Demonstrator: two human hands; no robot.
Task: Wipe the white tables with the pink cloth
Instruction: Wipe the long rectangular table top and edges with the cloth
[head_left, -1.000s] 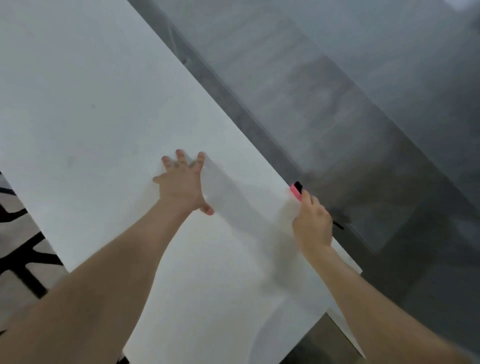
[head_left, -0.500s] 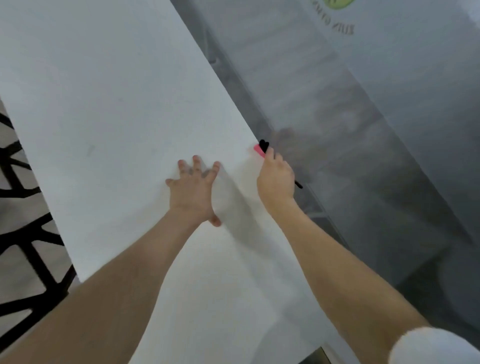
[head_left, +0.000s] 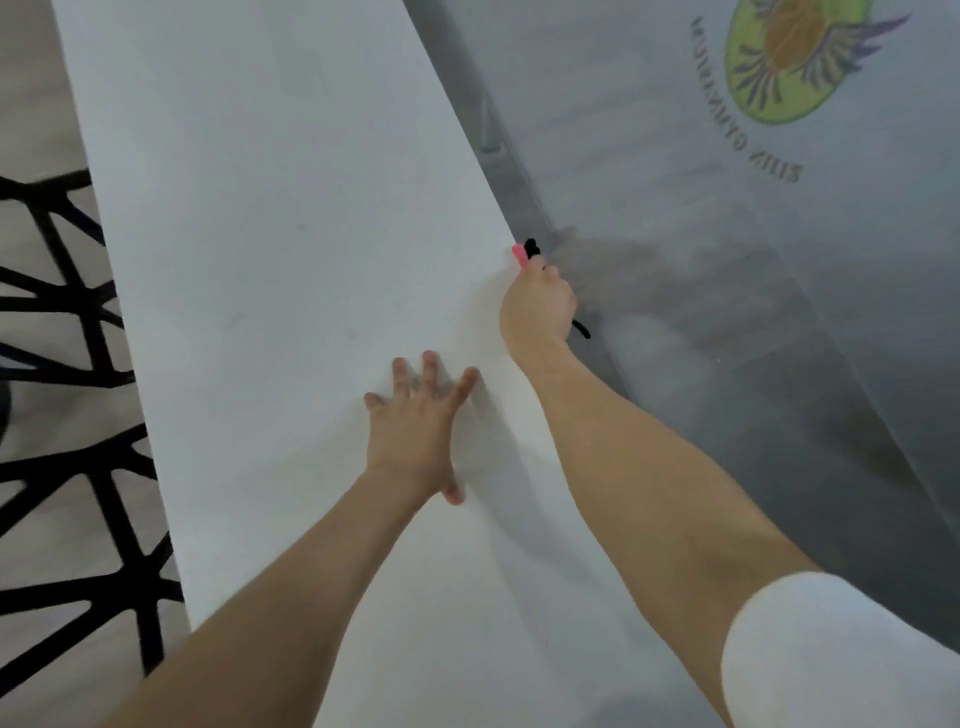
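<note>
A long white table (head_left: 270, 218) runs away from the person on a slant. A frosted glass panel (head_left: 675, 270) with a green and yellow logo (head_left: 789, 57) stands just beside its right edge, and the black lattice of a chair (head_left: 62, 312) shows to its left.

The left hand (head_left: 415, 436) lies flat on the tabletop with its fingers straight and spread and the palm down. It holds nothing. It probably serves as a prop, taking the person's weight during the lean forward over the table.

The right hand (head_left: 537, 306) is stretched further out, at the table's right edge by the glass. Its fingers are curled into a tight fist around the pink cloth (head_left: 518, 255). Only a small pink tip pokes out past the knuckles, touching the edge of the table. The rest of the cloth is hidden in the fist. Something black (head_left: 531, 248) sticks out next to the pink tip, and a thin black strand (head_left: 582, 328) trails from the heel of the hand. What it is cannot be told.

The cloth seems bunched small so that it can be run along the narrow rim, and that looks like the step in hand. A white sleeve (head_left: 831, 654) covers the right upper arm.
</note>
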